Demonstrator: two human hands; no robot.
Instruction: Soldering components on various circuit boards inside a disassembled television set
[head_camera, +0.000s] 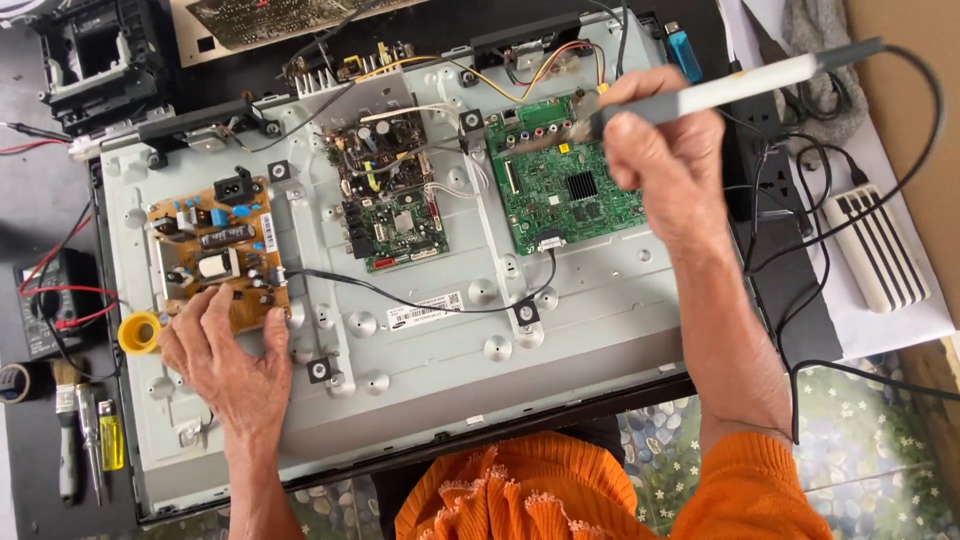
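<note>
Right hand (655, 150) had its fingers wrapped tight around a soldering iron (740, 85). The iron was a slim grey-white handle with a dark end and a black cord (925, 130) looping off to the right. Its tip end sat hidden behind the fingers, over the top right corner of the green board (565, 185).

Left hand (225, 350) lay flat with fingers spread loosely, holding nothing. The fingertips touched the lower edge of the tan board (215, 250), with the palm on the metal panel (560, 320).

The panel was the grey back of a flat screen laid face down, carrying three boards. The tan one was on the left, a smaller dark green one (390, 195) in the middle and the green one on the right. A thin black wire (420, 303) ran across the panel between them.

A yellow tape roll (140, 332) sat just left of the left hand. A brush (65, 420) and a screwdriver (110, 440) lay below it. A white power strip (880, 245) sat well to the right.
</note>
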